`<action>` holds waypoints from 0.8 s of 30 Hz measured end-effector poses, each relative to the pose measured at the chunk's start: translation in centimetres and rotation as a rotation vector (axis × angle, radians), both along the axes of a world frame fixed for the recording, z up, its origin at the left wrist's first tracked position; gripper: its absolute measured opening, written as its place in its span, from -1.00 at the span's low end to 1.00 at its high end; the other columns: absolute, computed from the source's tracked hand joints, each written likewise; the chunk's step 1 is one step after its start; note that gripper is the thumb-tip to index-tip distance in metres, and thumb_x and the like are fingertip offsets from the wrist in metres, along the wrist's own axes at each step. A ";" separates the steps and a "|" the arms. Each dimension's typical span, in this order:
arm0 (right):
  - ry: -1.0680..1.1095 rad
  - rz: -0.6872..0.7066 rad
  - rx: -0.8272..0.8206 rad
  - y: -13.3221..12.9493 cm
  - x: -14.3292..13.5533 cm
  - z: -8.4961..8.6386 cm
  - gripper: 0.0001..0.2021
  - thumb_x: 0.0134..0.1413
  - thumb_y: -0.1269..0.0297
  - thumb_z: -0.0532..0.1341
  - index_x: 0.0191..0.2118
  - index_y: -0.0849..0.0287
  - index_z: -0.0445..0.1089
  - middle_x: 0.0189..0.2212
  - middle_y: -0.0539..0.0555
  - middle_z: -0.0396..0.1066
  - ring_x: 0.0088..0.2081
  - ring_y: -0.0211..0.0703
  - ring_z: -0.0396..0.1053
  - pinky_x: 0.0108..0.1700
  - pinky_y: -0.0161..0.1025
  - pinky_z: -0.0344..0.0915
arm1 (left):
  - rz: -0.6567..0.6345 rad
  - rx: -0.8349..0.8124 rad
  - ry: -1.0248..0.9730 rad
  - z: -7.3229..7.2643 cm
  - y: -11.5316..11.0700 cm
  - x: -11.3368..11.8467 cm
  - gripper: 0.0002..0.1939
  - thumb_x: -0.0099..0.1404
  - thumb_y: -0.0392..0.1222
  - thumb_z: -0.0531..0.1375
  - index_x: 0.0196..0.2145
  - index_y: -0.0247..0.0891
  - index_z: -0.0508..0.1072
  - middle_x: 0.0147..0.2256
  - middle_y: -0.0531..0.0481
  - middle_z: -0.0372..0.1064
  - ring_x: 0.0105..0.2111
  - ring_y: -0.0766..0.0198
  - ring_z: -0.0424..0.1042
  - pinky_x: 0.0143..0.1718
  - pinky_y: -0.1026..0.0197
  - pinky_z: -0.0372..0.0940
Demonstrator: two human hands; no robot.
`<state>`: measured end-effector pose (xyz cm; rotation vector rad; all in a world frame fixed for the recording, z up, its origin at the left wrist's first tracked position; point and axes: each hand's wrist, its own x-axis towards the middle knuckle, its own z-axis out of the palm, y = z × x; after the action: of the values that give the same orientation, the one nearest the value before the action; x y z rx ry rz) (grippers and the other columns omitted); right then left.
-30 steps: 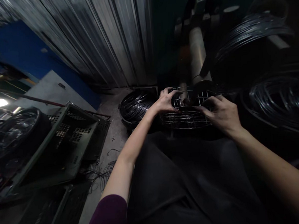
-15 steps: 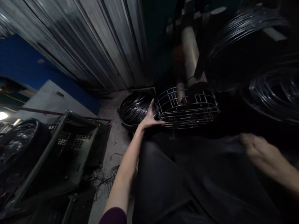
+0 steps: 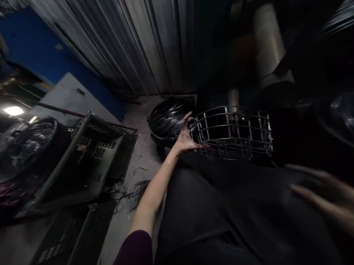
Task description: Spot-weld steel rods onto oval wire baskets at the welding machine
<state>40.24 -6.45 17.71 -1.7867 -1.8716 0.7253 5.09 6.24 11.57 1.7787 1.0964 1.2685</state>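
A curved wire basket [image 3: 233, 139] of bare metal rods is in the middle of the head view, below a thick pale pipe. My left hand [image 3: 187, 139] grips its left end, with the thumb low and the fingers curled at the upper rods. My right hand [image 3: 331, 191] is at the lower right, smeared by motion. Its fingers are apart with nothing between them, beside the dark cloth [image 3: 228, 209] over my lap. A coil of black wire [image 3: 170, 119] lies just behind my left hand.
Green plastic crates [image 3: 78, 165] stand tilted on the left, with a bundle of wire [image 3: 37, 139] past them. Loose wire [image 3: 138, 194] lies on the floor by my left arm. A corrugated metal wall [image 3: 124, 40] rises behind. The pale pipe [image 3: 270, 44] juts down above the basket.
My right hand has come away from the dark cloth and opened. My left fingers have curled in at the basket's end. The view has shifted, so the pipe sits further right of the basket.
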 end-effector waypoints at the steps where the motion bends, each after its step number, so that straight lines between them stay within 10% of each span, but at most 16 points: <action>1: 0.147 -0.033 -0.081 0.9 -1.5 1.8 -0.62 -0.09 -0.21 0.23 -0.13 -0.29 0.47 -0.22 -0.03 0.55 -0.24 0.01 0.52 -0.18 -0.07 0.52 | -0.024 0.061 0.057 0.6 -0.7 -0.2 0.36 -0.34 0.28 0.50 0.30 -0.03 -0.12 0.16 -0.17 -0.01 0.20 -0.07 0.13 0.26 -0.24 0.11; 7: 0.297 0.113 -0.491 6.8 -8.4 6.1 -0.50 -0.20 -0.21 0.34 -0.27 0.13 0.56 -0.37 0.12 0.54 -0.35 0.02 0.49 -0.34 -0.10 0.47 | -0.064 0.095 0.351 3.9 -2.9 0.2 -0.02 -0.20 0.21 0.48 0.16 -0.06 0.29 0.14 -0.14 -0.03 0.23 -0.15 0.03 0.28 -0.28 0.08; 13: -0.027 0.441 0.331 7.6 -9.3 4.2 -0.48 0.22 -0.17 0.04 -0.24 0.15 0.57 -0.33 0.10 0.56 -0.38 -0.09 0.51 -0.34 -0.18 0.42 | -0.045 0.032 0.388 4.0 -3.7 0.7 -0.08 -0.21 0.14 0.51 0.13 -0.04 0.38 0.15 -0.13 -0.09 0.26 -0.15 -0.02 0.29 -0.24 0.09; 19: -0.529 0.648 0.463 6.4 -8.6 2.9 -0.56 0.30 0.13 0.04 0.12 0.28 0.42 -0.17 0.15 0.54 -0.49 -0.09 0.48 -0.62 -0.22 0.26 | -0.085 0.029 0.349 2.5 -4.3 1.9 -0.07 -0.22 0.09 0.52 0.13 -0.11 0.40 0.13 -0.14 -0.08 0.25 -0.11 0.01 0.31 -0.17 0.09; 24: -0.625 0.656 0.750 5.6 -7.1 2.2 -0.62 0.25 0.45 -0.01 0.03 0.24 0.48 -0.16 0.07 0.54 -0.64 -0.23 0.36 -0.72 -0.26 0.13 | -0.103 0.066 0.397 2.6 -3.5 3.3 -0.09 -0.21 0.06 0.52 0.13 -0.11 0.42 0.12 -0.15 -0.08 0.25 -0.12 -0.01 0.32 -0.18 0.05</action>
<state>33.09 -0.86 19.86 -0.9462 -2.6783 -0.4130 8.42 2.75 14.19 2.1683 1.1656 0.9205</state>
